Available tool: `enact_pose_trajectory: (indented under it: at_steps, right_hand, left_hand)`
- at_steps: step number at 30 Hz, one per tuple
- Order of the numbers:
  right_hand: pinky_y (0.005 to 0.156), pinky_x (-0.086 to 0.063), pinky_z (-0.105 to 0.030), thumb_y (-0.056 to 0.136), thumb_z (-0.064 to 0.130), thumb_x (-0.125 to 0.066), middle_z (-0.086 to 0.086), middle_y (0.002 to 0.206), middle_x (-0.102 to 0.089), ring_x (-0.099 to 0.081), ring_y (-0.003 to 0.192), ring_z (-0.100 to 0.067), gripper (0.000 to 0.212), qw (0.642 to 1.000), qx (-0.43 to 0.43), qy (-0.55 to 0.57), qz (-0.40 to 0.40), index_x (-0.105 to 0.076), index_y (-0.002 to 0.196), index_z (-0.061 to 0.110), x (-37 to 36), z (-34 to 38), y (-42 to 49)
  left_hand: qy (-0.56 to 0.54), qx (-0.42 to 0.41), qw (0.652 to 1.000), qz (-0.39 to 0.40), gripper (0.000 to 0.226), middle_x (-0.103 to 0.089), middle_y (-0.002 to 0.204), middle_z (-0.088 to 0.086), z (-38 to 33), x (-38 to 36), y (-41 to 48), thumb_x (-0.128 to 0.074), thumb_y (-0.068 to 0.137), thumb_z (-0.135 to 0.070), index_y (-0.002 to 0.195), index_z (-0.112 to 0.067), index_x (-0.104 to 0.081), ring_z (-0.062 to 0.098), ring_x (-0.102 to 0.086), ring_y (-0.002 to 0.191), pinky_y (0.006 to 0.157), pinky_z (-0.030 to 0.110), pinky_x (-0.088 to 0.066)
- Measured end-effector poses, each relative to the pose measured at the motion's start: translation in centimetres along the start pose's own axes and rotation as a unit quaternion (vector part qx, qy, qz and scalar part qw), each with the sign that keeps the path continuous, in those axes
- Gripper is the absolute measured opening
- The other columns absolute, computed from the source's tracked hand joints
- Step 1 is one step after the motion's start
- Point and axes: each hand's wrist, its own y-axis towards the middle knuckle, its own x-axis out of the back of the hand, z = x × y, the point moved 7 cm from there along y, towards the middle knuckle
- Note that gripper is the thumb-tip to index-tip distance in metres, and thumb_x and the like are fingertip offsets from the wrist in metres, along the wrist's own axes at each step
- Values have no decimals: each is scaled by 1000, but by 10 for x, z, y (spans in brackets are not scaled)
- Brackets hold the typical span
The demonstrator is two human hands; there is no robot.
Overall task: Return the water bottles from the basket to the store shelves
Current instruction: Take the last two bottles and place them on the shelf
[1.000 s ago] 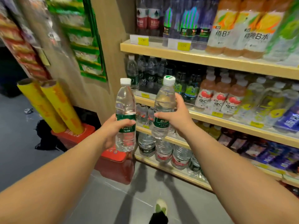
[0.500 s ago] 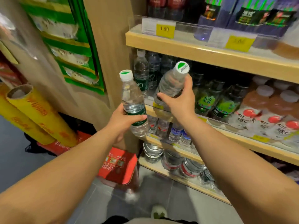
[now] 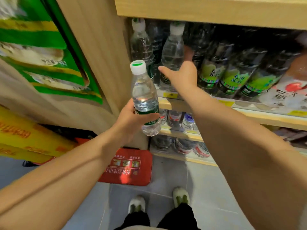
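Left hand (image 3: 131,120): its fingers (image 3: 150,116) are curling round the green label of the left bottle (image 3: 144,95) and gripping it. This bottle is tilting slightly, its white cap (image 3: 137,67) pointing up and away from the fingers, its base hanging just below them, in front of the shelf (image 3: 166,104) edge and apart from it.

Right hand (image 3: 181,77): it is reaching into the shelf bay, and its fingers are wrapping round the lower half of the right bottle (image 3: 172,53), with the thumb (image 3: 163,70) lying across the near side and the fingertips showing blurred at the far side. This bottle is standing upright above the fingers, under the upper board (image 3: 199,9). Whether its base is resting on the shelf cannot be told.

Just left of these fingers a shelved bottle (image 3: 141,42) is standing against the wooden side panel (image 3: 103,55). To their right, dark bottles with green labels (image 3: 232,78) are filling the row.

Below both hands, more water bottles (image 3: 187,120) are sitting on lower shelves. A red box (image 3: 129,166) is lying on the floor (image 3: 207,188) beneath the left fingers, near the person's shoes (image 3: 137,204). Yellow rolls (image 3: 25,135) are leaning far to the left.
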Motion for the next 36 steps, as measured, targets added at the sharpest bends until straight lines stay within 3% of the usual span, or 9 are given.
enact_pose_trajectory:
  at_steps: [2, 5, 10, 17, 20, 23, 28, 32, 36]
  right_hand:
    - [71, -51, -36, 73, 49, -75, -10, 96, -64, -60, 83, -23, 85, 999, 7, -16, 34, -33, 137, 12, -9, 2, 5]
    - [90, -48, -30, 68, 42, -81, -12, 135, -49, -53, 115, -23, 111, 998, -6, 2, 57, -11, 148, 12, -17, -6, 8]
    - [85, -43, -24, 73, 20, -81, -5, 121, -60, -56, 111, -19, 74, 995, -28, 5, 101, -39, 132, 10, -21, -27, 0]
    - [87, -38, -21, 74, 23, -80, -1, 129, -56, -52, 118, -17, 82, 996, -6, 49, 80, -31, 140, 16, -35, -20, -6]
    - [88, -36, -22, 75, 29, -79, -2, 136, -50, -48, 123, -17, 82, 996, -28, 30, 80, -32, 140, 15, -26, -26, -10]
    - [88, -38, -25, 79, 32, -74, -5, 133, -51, -50, 120, -19, 67, 998, -40, -8, 55, -40, 133, 11, 3, -43, -21]
    - [95, -46, -35, 84, 24, -67, -5, 119, -61, -58, 109, -21, 38, 997, -67, -38, 8, -56, 119, 15, 56, -80, -48]
    - [92, -43, -30, 85, 23, -66, -6, 121, -61, -56, 111, -21, 37, 996, -77, -51, 1, -57, 120, 12, 76, -96, -57]
    - [90, -44, -30, 86, 27, -64, -5, 122, -61, -57, 110, -21, 38, 996, -76, -50, 2, -57, 121, 13, 86, -106, -56]
  left_hand:
    - [5, 4, 1000, 4, 61, -71, 107, -3, 4, 2, 5, -81, 67, 1, 119, -20, -58, 7, -69, 95, 70, 14, -53]
    - [13, 3, 999, 32, 69, -71, 112, 6, 7, -1, 11, -84, 59, -11, 123, -13, -58, 21, -68, 104, 84, 31, -55]
    - [-5, 0, 999, 35, 68, -69, 114, 13, 7, 0, 16, -80, 61, -9, 124, -9, -56, 27, -67, 105, 90, 38, -55]
    - [-52, 21, 998, 11, 61, -69, 114, 12, 12, 1, 16, -79, 61, -4, 118, -16, -59, 27, -66, 107, 94, 42, -53]
    - [-42, 14, 999, 22, 58, -70, 111, 9, 7, -2, 14, -80, 63, -1, 114, -20, -60, 24, -67, 105, 90, 38, -55]
    - [-25, -5, 999, 26, 52, -72, 102, -4, -8, -10, 16, -80, 69, 2, 105, -29, -59, 8, -70, 93, 77, 23, -55]
    - [65, -91, 991, -69, 62, -59, 122, -2, -47, -36, 26, -90, 51, -36, 105, -36, -59, 12, -60, 109, 96, 36, -51]
    - [102, -171, 975, -103, 72, -59, 122, -1, -79, -65, 34, -87, 56, -42, 118, -25, -55, 13, -57, 114, 100, 39, -48]
    - [134, -187, 965, -128, 76, -58, 124, -2, -85, -85, 47, -85, 61, -38, 127, -19, -52, 13, -55, 116, 102, 39, -46]
